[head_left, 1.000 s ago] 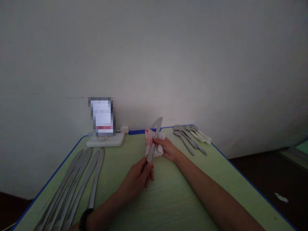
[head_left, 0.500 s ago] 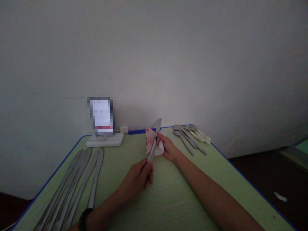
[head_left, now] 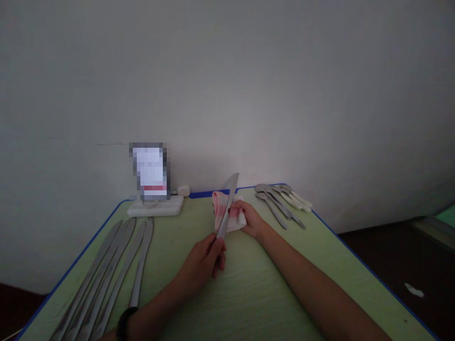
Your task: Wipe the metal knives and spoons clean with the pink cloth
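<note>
My left hand (head_left: 206, 258) is closed around the lower handle of a metal table knife (head_left: 224, 220), whose blade points up and away toward the wall. A pink and white cloth (head_left: 235, 220) lies behind the knife, in my right hand (head_left: 250, 219). The right thumb and fingers pinch the cloth near the middle of the knife; the fingers behind the cloth are hidden. Left of my hands, several more table knives (head_left: 117, 265) lie side by side on the green table (head_left: 245, 293).
A blurred-out lit screen (head_left: 151, 170) stands on a white base (head_left: 156, 207) at the back left, beside a small white plug (head_left: 183, 191). Several spoons and forks (head_left: 273, 201), some with pale handles (head_left: 291, 201), lie at the back right. A wall (head_left: 227, 94) rises behind the table.
The cloth has spread slightly wider around the knife, and my right hand has shifted a little down along it. My left hand still holds the handle in nearly the same place.
</note>
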Available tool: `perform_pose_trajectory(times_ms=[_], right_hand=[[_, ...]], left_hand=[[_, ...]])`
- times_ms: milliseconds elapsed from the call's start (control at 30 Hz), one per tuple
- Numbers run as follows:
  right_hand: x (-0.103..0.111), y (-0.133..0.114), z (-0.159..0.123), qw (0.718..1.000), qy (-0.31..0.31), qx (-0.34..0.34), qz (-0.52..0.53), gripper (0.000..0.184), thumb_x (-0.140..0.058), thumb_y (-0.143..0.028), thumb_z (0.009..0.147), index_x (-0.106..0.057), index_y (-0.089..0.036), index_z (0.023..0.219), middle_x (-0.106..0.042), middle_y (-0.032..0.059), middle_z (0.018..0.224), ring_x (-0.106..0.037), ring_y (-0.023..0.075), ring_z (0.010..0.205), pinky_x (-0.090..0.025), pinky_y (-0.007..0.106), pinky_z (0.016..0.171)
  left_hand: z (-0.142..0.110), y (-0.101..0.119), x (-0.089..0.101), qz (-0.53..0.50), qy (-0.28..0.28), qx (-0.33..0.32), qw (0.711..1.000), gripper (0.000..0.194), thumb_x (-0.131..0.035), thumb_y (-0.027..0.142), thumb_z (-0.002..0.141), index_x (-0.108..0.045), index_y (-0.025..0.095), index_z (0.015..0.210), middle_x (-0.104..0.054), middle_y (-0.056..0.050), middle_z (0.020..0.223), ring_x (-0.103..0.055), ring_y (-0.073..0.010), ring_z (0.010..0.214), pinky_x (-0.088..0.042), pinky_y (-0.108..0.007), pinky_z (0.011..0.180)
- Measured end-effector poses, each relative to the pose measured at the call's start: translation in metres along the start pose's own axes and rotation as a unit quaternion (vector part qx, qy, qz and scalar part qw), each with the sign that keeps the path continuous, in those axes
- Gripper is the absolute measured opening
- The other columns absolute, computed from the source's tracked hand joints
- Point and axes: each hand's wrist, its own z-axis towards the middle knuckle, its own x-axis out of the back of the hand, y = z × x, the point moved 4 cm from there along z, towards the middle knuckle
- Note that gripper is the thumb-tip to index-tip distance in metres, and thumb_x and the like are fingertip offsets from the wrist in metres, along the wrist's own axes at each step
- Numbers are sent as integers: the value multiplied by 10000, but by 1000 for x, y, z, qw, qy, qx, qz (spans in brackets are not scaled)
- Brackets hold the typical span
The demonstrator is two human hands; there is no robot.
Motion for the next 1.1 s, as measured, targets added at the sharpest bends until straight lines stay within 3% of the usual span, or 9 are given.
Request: perform_pose_trajectory(times_ms=[200, 400, 567, 700, 833, 1100], right_hand=[[3, 0, 2, 1000, 14, 10, -2, 199, -494, -138, 579, -619, -129, 734, -666, 30, 638, -603, 161, 617, -467, 271, 631], [-1, -1, 0, 1000, -6, -17, 20, 173, -468, -192, 662, -610, -128, 738, -656, 36, 637, -606, 162, 624, -478, 310, 707], [-10, -5, -6, 999, -31, -31, 32, 267, -432, -206, 670, -619, -113, 836, -682, 65, 697, -635, 188, 671, -487, 341, 740], [-13, -7, -8, 998, -46, -26, 42, 288, -422, -198, 663, -615, -110, 857, -694, 86, 776, -647, 196, 731, -483, 355, 781], [-13, -5, -8, 998, -44, -35, 38, 307, -413, -190, 660, -611, -112, 880, -694, 88, 797, -648, 197, 744, -478, 359, 800], [-16, -7, -11, 996, -80, -38, 7, 363, -383, -187, 655, -596, -93, 933, -690, 87, 734, -629, 197, 676, -485, 350, 703]], left_hand=[[-1, 2, -1, -7, -11, 0, 1000, 353, -352, 486, 875, -473, 186, 736, -510, 52, 516, -407, -93, 398, -309, -216, 421], [1, 1, -1, -91, -14, 3, 996, 482, -326, 547, 854, -574, 134, 869, -593, 3, 621, -397, -73, 381, -270, -209, 391], [1, 4, 0, -138, -17, 46, 989, 494, -380, 610, 796, -544, 147, 750, -550, 19, 518, -389, -76, 360, -243, -200, 372], [-1, 5, 0, -131, -7, 76, 988, 489, -370, 637, 782, -493, 173, 687, -510, 36, 480, -394, -84, 371, -256, -206, 388], [-2, 7, 0, -97, -3, 52, 994, 484, -357, 631, 792, -480, 179, 669, -492, 42, 486, -395, -87, 391, -281, -219, 410], [-2, 9, -2, -108, -22, 47, 993, 519, -364, 647, 781, -531, 156, 762, -515, 36, 489, -386, -86, 380, -257, -215, 401]])
